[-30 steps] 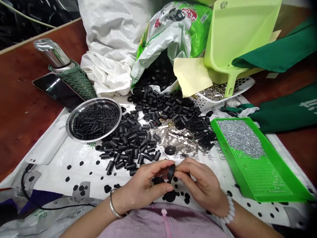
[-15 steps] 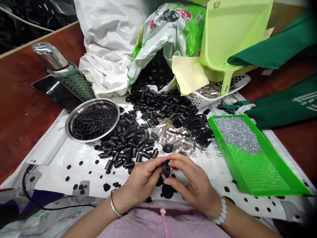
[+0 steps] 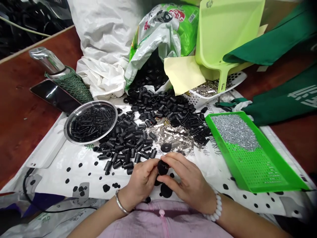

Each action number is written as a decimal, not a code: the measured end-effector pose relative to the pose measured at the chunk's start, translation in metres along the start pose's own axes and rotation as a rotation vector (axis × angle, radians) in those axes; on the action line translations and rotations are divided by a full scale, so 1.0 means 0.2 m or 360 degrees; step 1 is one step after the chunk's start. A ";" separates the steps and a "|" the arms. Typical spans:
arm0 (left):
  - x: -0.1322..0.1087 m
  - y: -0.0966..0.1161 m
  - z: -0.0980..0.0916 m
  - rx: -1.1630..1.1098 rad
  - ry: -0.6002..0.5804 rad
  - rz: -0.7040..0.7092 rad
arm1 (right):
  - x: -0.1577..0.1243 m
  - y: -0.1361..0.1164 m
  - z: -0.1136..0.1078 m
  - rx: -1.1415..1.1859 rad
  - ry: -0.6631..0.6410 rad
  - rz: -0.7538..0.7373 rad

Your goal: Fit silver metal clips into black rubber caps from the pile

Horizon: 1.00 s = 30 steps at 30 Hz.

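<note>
A round black plastic disc [image 3: 162,167] is held between my two hands above the near edge of the table. My left hand [image 3: 143,177] pinches its left side between thumb and fingers. My right hand [image 3: 184,180] grips it from the right, thumb below and fingers on top. Just beyond the fingertips lies another black disc [image 3: 165,147]. Behind it spreads a heap of thin metal strips [image 3: 177,134]. A pile of black plastic cylinders [image 3: 123,142] lies to the left of the strips, with more black parts farther back.
A steel dish [image 3: 66,127] of black ribbed pieces stands left, near a phone [image 3: 54,96] and a netted flask [image 3: 49,61]. A green tray [image 3: 269,165] of small silvery parts lies right. At the back are an opened bag [image 3: 170,36] and a light-green dustpan [image 3: 228,33].
The black disc has turned from nearly edge-on to show its round face. Both hands stay on it. The whole view has shifted slightly.
</note>
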<state>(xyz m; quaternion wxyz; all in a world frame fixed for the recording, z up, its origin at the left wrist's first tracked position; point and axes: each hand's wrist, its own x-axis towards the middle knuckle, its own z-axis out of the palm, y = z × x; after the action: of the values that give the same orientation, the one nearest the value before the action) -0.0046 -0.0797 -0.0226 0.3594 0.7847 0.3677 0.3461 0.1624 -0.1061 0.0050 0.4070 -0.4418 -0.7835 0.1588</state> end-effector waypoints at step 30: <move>0.00 0.06 -0.02 0.0032 -0.0142 0.0207 | -0.04 0.00 -0.12 0.0094 -0.0092 -0.0092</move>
<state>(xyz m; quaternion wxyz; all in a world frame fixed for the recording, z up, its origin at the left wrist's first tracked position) -0.0042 -0.0846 -0.0102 0.3444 0.8251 0.3031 0.3296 0.1823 -0.1155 0.0162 0.4014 -0.4021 -0.8024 0.1828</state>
